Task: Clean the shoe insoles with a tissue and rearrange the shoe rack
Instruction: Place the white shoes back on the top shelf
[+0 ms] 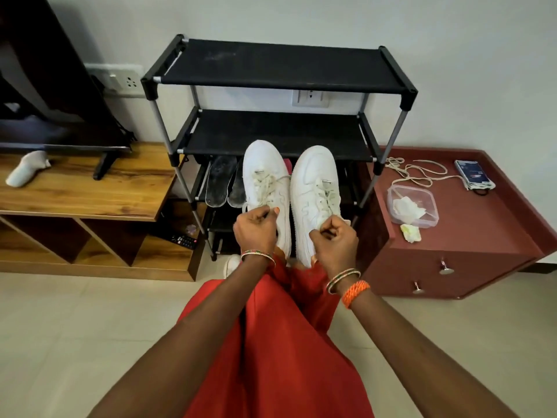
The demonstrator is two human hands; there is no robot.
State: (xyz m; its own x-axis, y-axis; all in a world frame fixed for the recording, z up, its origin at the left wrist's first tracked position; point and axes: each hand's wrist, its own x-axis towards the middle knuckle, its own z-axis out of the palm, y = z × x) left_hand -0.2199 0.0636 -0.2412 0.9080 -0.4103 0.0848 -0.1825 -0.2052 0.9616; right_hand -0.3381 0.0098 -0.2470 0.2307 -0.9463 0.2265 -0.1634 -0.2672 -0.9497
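Both hands, left hand (256, 226) and right hand (333, 239), fingers gripping one white sneaker (266, 188) each by its collar before the shoe rack (280, 70): I keep them level, toes first onto a shelf.

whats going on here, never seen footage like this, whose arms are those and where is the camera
There is no machine here. The one picture comes from a camera worn on a person's head, looking down at their own arms. The left hand grips one white sneaker, and the right hand grips the other white sneaker, both held in front of a black shoe rack. Two dark insoles lie on a lower shelf. On the red cabinet to the right sits a clear container with tissues.
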